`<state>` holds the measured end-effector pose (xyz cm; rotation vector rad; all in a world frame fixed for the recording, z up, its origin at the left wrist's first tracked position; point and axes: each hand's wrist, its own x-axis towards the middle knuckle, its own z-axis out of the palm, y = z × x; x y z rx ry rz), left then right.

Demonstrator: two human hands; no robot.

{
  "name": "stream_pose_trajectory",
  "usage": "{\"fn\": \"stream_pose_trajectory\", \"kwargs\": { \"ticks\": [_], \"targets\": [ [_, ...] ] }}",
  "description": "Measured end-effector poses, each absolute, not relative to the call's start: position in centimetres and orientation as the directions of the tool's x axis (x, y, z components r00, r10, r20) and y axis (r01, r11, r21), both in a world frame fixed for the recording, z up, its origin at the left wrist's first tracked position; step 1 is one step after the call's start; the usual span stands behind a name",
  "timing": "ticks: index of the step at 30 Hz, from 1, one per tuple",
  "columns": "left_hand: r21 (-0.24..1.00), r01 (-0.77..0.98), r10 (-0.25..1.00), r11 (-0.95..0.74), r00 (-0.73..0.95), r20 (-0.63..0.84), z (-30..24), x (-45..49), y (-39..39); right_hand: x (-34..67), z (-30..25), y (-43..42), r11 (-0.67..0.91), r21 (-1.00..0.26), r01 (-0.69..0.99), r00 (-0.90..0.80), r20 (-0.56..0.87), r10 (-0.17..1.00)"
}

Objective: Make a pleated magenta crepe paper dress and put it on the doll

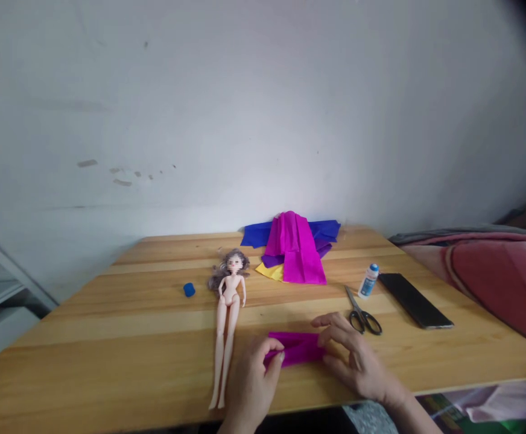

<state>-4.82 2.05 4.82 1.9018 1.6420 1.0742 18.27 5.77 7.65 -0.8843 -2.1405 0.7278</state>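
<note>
A folded magenta strip (301, 348), thin like crepe paper or cloth, lies near the table's front edge between my hands. My left hand (256, 377) pinches its left end between thumb and index finger. At the right end, my right hand (356, 358) has its thumb and bent fingers around the edge, the index finger raised off it. An unclothed doll (229, 301) with wavy grey-brown hair lies on its back just left of the strip. Scissors (360, 313) with black handles rest beyond my right hand, and a white glue bottle (368, 281) with a blue top stands beside them.
Magenta sheets (294, 247) lie over blue, purple and yellow ones at the table's back. A small blue cap (189, 290) sits left of the doll. A flat black device (414, 299) lies at the right. Pink bedding (498, 283) borders the wooden table (122, 337).
</note>
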Motion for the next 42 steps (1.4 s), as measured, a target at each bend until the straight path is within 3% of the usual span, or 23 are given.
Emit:
{"fn": "stream_pose_trajectory", "kwargs": {
  "ticks": [9,33,42],
  "targets": [
    [0.699,0.654,0.939,-0.289,0.051,0.34,4.0,-5.2,2.0,17.1,7.2,5.5,0.639,-0.64,0.427,-0.457,0.457,0.763],
    [0.696,0.666,0.945,-0.268,0.041,0.324,4.2,-4.9,1.8,15.1,7.7,4.7,0.573,-0.618,0.538,-0.498,0.315,0.808],
    [0.767,0.601,0.963,-0.225,0.018,0.268,3.4,-5.1,1.8,13.8,7.7,4.8,0.573,-0.618,0.538,-0.5,0.313,0.807]
  ]
}}
